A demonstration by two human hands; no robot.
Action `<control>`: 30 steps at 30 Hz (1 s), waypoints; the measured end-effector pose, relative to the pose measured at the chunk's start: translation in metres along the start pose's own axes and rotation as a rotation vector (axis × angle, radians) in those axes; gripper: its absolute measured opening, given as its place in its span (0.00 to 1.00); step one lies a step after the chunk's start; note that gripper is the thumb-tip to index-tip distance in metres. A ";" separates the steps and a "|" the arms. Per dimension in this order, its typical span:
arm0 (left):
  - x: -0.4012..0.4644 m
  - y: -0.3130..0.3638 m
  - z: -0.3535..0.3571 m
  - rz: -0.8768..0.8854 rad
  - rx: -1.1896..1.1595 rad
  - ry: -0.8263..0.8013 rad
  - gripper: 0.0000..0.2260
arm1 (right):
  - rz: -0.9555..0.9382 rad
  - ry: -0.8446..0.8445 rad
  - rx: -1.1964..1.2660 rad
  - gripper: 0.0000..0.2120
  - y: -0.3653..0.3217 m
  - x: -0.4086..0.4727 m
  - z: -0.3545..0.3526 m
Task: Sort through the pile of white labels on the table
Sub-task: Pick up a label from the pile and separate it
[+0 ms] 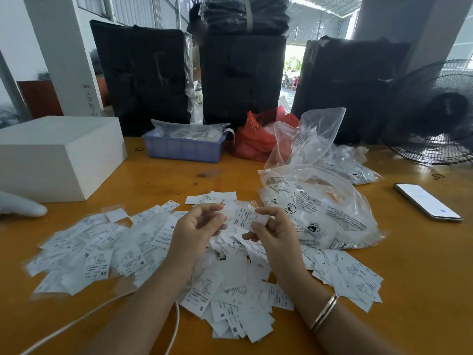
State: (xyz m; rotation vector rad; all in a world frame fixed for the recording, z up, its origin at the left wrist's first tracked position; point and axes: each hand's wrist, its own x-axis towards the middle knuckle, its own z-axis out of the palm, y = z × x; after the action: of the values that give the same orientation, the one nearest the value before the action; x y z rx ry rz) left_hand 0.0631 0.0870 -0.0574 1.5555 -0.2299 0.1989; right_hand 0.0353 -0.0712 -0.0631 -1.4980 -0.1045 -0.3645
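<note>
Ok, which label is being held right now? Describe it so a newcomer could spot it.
Start at the wooden table and its pile of white labels. Above the pile's middle, the right hand pinches one label lifted off the heap. It alone is raised, printed XL.

On the wooden table (pixel 158 180), a white box (pixel 58 155) sits at ten o'clock, a blue tray (pixel 184 148) and red bag (pixel 253 139) at twelve, clear plastic bags (pixel 320 201) at two, a phone (pixel 428 202) at three, beside a black fan (pixel 435 114).
</note>
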 end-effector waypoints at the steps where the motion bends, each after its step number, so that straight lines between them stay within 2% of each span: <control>1: 0.000 0.000 0.000 0.000 -0.001 -0.001 0.06 | -0.003 0.015 0.006 0.09 0.000 0.000 0.000; 5: 0.000 0.000 0.000 0.005 0.004 -0.003 0.06 | -0.007 0.072 0.039 0.09 -0.001 0.001 -0.003; 12: 0.001 -0.001 0.000 0.000 0.003 -0.021 0.07 | -0.002 -0.066 -0.081 0.09 0.001 -0.001 0.002; 21: 0.001 -0.005 0.000 0.012 0.079 -0.017 0.07 | -0.024 -0.125 -0.234 0.12 0.002 -0.003 0.004; 27: 0.002 -0.004 -0.001 0.036 0.053 -0.006 0.05 | -0.030 0.050 0.012 0.11 -0.002 0.000 -0.004; 30: 0.001 -0.003 0.000 0.043 0.051 -0.009 0.04 | -0.055 0.073 0.069 0.11 -0.003 0.000 -0.004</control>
State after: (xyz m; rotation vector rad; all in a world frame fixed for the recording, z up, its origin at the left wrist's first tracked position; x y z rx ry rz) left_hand 0.0652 0.0873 -0.0601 1.6030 -0.2675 0.2328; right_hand 0.0336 -0.0752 -0.0604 -1.4142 -0.0998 -0.4552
